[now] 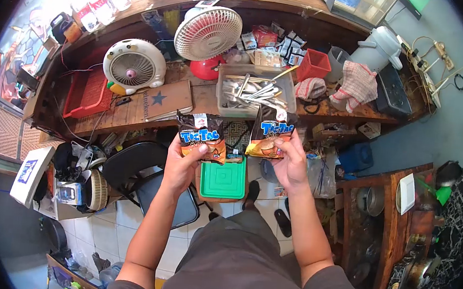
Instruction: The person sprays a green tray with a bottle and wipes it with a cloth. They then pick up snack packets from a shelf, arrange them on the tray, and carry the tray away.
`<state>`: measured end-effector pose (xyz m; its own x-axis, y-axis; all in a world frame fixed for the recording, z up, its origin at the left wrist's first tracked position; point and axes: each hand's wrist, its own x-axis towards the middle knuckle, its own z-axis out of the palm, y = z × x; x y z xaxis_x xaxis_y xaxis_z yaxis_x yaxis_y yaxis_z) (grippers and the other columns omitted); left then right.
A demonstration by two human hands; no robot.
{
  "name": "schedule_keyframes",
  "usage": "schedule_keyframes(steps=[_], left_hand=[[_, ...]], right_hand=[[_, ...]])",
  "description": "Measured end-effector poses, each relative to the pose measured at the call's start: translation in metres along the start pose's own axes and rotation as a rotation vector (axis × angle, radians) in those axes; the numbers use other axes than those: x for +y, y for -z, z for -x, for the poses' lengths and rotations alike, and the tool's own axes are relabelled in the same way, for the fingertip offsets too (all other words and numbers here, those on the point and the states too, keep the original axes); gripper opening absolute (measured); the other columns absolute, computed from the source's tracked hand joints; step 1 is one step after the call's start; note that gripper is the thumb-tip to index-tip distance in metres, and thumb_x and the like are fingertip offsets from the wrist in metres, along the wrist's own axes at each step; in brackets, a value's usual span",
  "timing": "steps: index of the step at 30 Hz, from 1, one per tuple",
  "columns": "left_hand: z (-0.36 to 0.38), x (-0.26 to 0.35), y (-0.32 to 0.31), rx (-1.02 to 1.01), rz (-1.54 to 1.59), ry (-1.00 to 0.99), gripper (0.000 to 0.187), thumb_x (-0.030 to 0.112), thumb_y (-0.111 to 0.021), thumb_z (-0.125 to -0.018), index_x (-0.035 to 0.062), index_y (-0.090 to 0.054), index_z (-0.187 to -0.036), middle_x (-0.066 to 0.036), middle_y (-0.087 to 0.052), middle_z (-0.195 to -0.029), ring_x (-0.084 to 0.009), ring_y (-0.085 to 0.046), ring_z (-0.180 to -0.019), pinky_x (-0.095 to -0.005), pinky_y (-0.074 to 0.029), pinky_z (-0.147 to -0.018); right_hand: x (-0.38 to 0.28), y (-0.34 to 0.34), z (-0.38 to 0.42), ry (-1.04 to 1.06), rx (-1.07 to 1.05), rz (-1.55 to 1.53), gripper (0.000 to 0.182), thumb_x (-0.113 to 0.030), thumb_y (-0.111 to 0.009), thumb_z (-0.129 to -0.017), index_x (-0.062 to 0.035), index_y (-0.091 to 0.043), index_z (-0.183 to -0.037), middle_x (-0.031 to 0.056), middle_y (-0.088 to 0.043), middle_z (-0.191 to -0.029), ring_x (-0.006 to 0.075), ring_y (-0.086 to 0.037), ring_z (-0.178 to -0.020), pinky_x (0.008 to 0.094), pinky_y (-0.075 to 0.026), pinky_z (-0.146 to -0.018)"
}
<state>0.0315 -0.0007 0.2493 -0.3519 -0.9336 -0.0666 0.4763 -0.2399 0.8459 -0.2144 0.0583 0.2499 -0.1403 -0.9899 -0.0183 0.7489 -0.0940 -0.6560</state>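
My left hand (185, 159) is closed on a black and orange Tic Tac snack packet (201, 136), thumb across its lower front. In my right hand (292, 159) is a second snack packet (272, 130) of the same kind, gripped at its lower right side. Both packets are held upright, side by side and apart, with their printed fronts facing me. Just beyond them on the wooden counter stands a clear plastic tub (225, 102) of cutlery. Below the packets shows a green lid (223, 181). The fingers behind each packet are hidden.
Two fans, one white round (208, 34) and one animal-shaped (134, 67), stand on the counter (163, 77) beside a cardboard folder (161, 102). Red baskets, sachets, cloths and a thermos jug (379, 49) line it. A black chair (167, 199) is below left; wooden shelves (389, 230) stand right.
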Motion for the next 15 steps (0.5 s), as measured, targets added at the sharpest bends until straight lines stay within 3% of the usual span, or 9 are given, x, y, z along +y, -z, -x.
schedule_keyframes(steps=[6, 8, 15], left_hand=[[0.031, 0.009, 0.014, -0.008, -0.15, 0.001, 0.041, 0.004, -0.076, -0.082, 0.0019, -0.056, -0.118, -0.008, -0.068, -0.11, -0.0161, -0.066, -0.099, -0.0337, -0.053, -0.091], [0.038, 0.009, 0.015, -0.001, -0.121, -0.002, 0.04, 0.005, -0.076, -0.082, 0.0019, -0.056, -0.117, -0.008, -0.068, -0.109, -0.0159, -0.066, -0.098, -0.0335, -0.053, -0.091], [0.051, 0.006, 0.005, 0.017, -0.086, -0.008, 0.036, 0.008, -0.076, -0.084, 0.0018, -0.058, -0.114, -0.008, -0.068, -0.106, -0.0153, -0.067, -0.094, -0.0334, -0.054, -0.087]], right_hand=[[0.015, -0.019, 0.04, 0.074, 0.004, 0.148, 0.038, 0.001, -0.061, -0.09, -0.003, -0.049, -0.126, 0.0058, -0.063, -0.116, 0.0149, -0.061, -0.107, 0.0319, -0.047, -0.097], [0.016, -0.024, 0.048, 0.12, 0.04, 0.271, 0.036, 0.001, -0.067, -0.089, -0.0043, -0.054, -0.122, 0.0032, -0.065, -0.111, 0.0118, -0.062, -0.103, 0.0295, -0.047, -0.095], [0.015, -0.022, 0.063, 0.147, 0.074, 0.412, 0.037, -0.002, -0.07, -0.089, -0.0043, -0.054, -0.122, 0.0032, -0.066, -0.11, 0.0103, -0.063, -0.099, 0.027, -0.051, -0.088]])
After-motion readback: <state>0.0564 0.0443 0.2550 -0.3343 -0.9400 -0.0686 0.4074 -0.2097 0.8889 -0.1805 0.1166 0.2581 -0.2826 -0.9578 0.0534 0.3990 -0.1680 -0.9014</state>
